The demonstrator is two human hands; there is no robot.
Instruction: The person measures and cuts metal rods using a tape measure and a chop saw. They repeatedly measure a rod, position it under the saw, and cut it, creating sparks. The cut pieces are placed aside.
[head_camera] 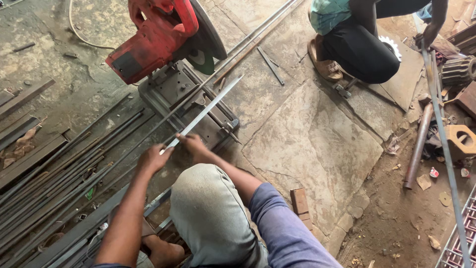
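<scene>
I squat over a red chop saw whose grey base and vise sit on the stone floor. A flat steel strip lies slanted across the base, under the raised blade. My left hand grips the strip's near end. My right hand is closed on the same strip just beyond it. My knee in grey trousers fills the foreground.
Long steel bars lie bundled on the floor at left. Another person crouches at top right, a hand on a long bar. A rusty pipe, a gear and scrap lie at right. A brick sits beside my leg.
</scene>
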